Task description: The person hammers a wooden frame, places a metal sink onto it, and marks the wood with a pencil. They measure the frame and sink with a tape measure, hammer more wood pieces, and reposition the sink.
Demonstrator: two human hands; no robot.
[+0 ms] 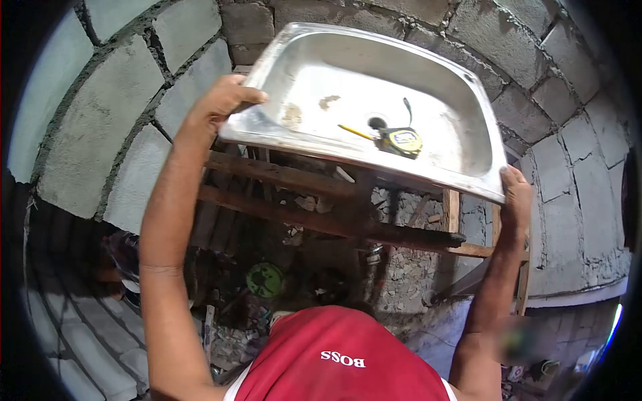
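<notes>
A stainless steel sink [461, 175] is held out in front of me, its basin facing up toward the camera. My left hand [224, 100] grips its left front corner, the thumb lying over the rim and the other fingers hidden beneath. At the right front corner, my right hand [516, 190] is closed on the edge, with fingertips on the rim. Inside the basin, by the drain hole [377, 123], lie a yellow and black tape measure [405, 140] and a thin yellow pencil-like stick [355, 131]. Brown stains mark the basin's left side.
Wooden beams [287, 176] run below the sink, with a wooden post [451, 212] at the right. Grey block walls [100, 113] rise around me. Rubble [408, 271] and a round green object [265, 279] lie on the ground below.
</notes>
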